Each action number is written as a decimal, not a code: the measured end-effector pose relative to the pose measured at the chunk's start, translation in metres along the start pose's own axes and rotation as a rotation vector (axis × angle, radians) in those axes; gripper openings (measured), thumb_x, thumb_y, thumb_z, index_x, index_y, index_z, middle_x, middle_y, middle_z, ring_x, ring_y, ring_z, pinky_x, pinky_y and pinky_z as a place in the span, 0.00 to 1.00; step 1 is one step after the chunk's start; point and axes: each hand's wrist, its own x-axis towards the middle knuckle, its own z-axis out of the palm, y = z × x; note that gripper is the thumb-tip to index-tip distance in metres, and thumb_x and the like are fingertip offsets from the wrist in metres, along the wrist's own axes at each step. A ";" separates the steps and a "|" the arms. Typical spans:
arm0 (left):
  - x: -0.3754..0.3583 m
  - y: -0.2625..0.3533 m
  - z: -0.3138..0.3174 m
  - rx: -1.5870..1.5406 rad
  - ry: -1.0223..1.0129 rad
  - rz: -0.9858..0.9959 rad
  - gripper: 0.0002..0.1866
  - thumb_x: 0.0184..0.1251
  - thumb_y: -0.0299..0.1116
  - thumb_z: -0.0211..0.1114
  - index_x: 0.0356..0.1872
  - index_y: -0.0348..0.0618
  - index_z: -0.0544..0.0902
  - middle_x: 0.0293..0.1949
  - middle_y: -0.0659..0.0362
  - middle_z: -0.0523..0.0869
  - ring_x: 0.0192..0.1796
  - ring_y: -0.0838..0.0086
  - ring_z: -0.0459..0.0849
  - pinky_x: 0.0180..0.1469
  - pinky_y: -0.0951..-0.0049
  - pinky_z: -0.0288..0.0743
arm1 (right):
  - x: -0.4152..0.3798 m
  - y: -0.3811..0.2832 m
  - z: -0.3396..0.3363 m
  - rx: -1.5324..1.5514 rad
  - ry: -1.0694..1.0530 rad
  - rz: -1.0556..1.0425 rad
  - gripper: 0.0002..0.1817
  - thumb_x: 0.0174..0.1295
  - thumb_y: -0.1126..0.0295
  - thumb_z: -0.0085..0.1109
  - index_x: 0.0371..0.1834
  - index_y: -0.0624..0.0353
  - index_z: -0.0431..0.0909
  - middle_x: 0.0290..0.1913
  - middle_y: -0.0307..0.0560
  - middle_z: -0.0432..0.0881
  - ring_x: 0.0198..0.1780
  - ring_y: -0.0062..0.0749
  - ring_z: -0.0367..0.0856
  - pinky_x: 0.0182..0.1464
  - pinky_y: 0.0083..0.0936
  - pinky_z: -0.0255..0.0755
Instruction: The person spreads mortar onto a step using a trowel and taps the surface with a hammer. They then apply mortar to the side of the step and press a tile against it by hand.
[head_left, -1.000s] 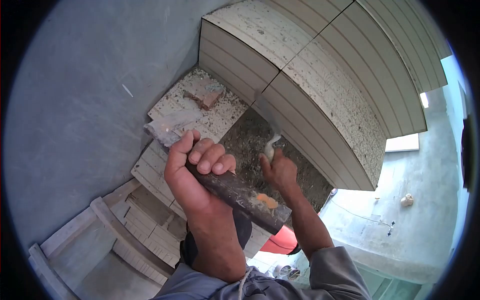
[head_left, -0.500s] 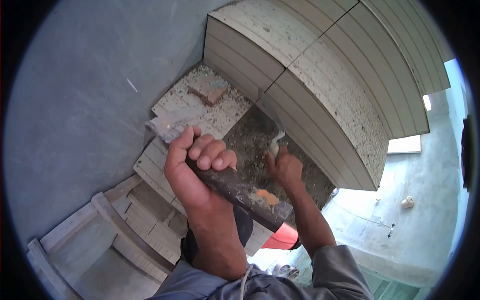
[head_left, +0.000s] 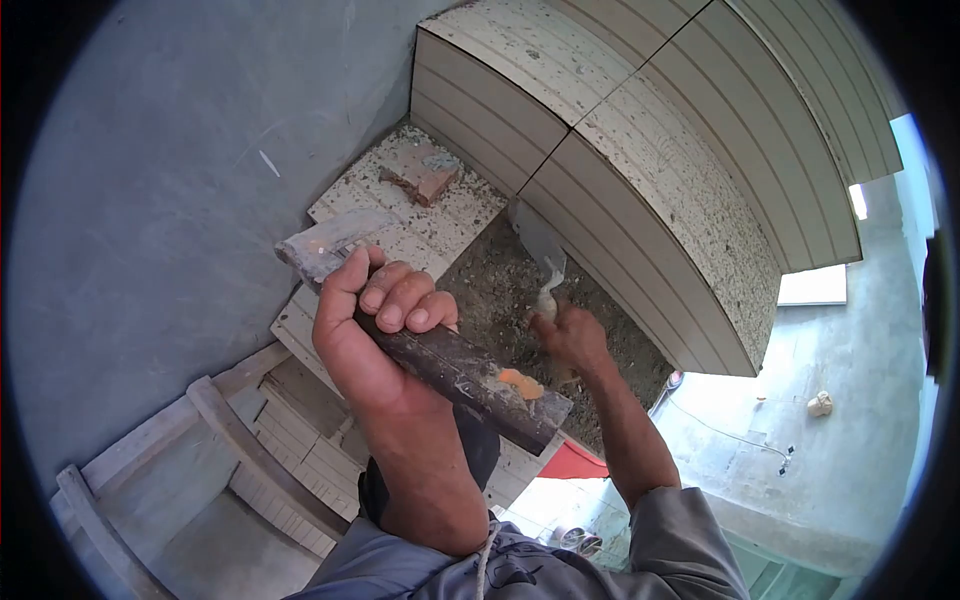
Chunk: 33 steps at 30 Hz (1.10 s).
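My left hand (head_left: 385,340) is wrapped round a long dark rectangular bar (head_left: 440,365), smeared with dried mortar and marked by an orange patch. The bar slants across the view, its greyish upper end close to the wall. Lower down and to the right, my right hand (head_left: 575,340) grips the pale handle of a trowel (head_left: 540,243). The trowel's blade lies over the far side of a bed of grey mortar (head_left: 495,275), right beside the tiled riser (head_left: 600,250). Part of the mortar bed is hidden behind my left hand and the bar.
Striped tiled steps (head_left: 670,150) rise at the upper right, their treads speckled with debris. A broken brick piece (head_left: 430,180) lies on the tile (head_left: 400,220) by the grey wall (head_left: 200,150). Wooden rails (head_left: 260,455) stand at lower left; a red object (head_left: 575,462) shows below the bar.
My left hand and the bar have shifted slightly left. The trowel blade now shows broader and flatter, with my right hand nearly in the same place.
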 end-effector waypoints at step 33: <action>-0.071 0.025 -0.010 -0.032 0.056 -0.059 0.05 0.66 0.32 0.58 0.33 0.44 0.77 0.18 0.70 0.69 0.17 0.83 0.67 0.21 0.78 0.66 | -0.019 -0.036 0.027 -0.160 0.113 0.064 0.29 0.64 0.46 0.50 0.45 0.68 0.75 0.35 0.66 0.83 0.42 0.58 0.83 0.47 0.48 0.74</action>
